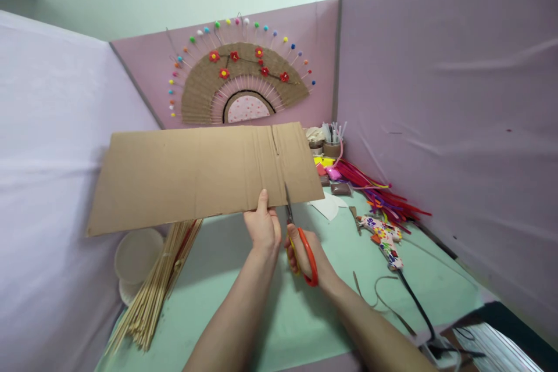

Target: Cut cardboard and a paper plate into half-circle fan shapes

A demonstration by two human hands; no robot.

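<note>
A long sheet of brown cardboard [174, 174] is held up over the table, its width spanning much of the view. My left hand [264, 224] grips its lower edge, thumb on the near face and fingers behind. In my right hand [311, 256] are scissors [311, 264] with orange-red and yellow handles. Their blades meet the cardboard's lower edge just right of my left hand, one blade lying over the near face. Above the blades, a short dark line marks the cardboard near its top edge, beside vertical creases.
Bundled bamboo sticks [152, 296] lie at left beside a white round dish [138, 256]. At right are a flower-patterned glue gun [383, 238], its cord, brown strips and red-purple pipe cleaners [379, 189]. A decorated fan [244, 84] hangs on the back panel.
</note>
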